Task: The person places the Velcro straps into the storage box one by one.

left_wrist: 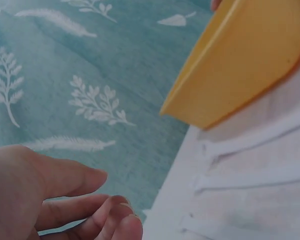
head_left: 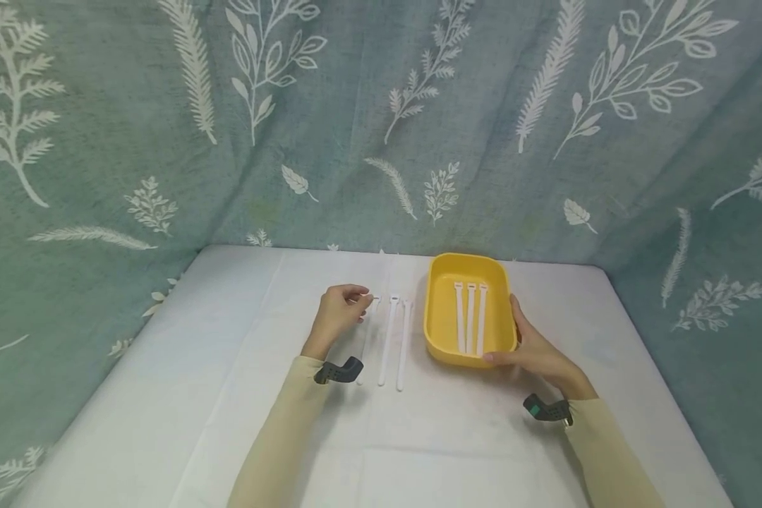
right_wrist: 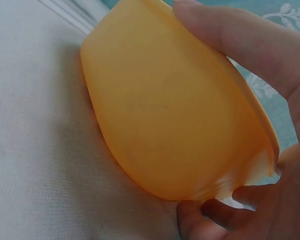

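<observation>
A yellow tray (head_left: 440, 331) stands at the right of the table, with three white cable ties (head_left: 470, 317) lying side by side in it. My right hand (head_left: 533, 349) grips its near right corner, the thumb over the rim and the fingers against the side wall. Left of the tray, three more white cable ties (head_left: 389, 342) lie lengthwise on the cloth. By the head of the leftmost tie is my left hand (head_left: 341, 310). In the left wrist view, its loosely bent fingers (left_wrist: 75, 210) hold nothing, and the ties lie apart from them.
A white cloth (head_left: 228, 423) covers the table, with faint fold lines. Behind it and at both sides hangs a green curtain (head_left: 343, 176) with white leaf prints. A dark wrist camera (head_left: 339, 370) sits on the left forearm, and another camera (head_left: 546, 409) on the right.
</observation>
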{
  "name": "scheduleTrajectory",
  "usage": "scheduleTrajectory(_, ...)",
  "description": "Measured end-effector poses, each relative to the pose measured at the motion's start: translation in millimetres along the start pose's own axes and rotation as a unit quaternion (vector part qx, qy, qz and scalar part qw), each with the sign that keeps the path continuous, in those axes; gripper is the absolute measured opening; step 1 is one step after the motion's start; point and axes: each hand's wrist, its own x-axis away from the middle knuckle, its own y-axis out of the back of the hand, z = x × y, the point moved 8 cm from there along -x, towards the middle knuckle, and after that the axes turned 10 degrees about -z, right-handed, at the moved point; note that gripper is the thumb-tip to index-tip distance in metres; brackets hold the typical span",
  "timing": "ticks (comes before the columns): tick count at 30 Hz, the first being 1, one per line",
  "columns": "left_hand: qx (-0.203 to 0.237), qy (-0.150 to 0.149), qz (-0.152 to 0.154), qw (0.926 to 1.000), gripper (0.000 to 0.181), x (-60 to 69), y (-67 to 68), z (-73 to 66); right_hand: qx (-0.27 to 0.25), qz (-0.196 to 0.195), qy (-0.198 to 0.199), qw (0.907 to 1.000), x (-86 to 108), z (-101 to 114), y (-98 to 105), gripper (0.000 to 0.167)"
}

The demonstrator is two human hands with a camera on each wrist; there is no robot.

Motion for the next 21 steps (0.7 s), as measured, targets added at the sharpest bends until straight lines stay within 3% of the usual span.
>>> scheduleTrajectory(8, -0.030, 0.041, 0.002, 0.9987, 0.034, 0.9, -3.0, 18.7, 0.000, -0.002, -0.006, 1.0000, 0.8, -3, -1, 0.142)
scheduleTrajectory(21, -0.056, 0.071, 0.025, 0.9955, 0.032, 2.6, -12.3, 35.1, 0.000, -0.004, -0.007, 1.0000, -0.1, -4, -2, 0.140)
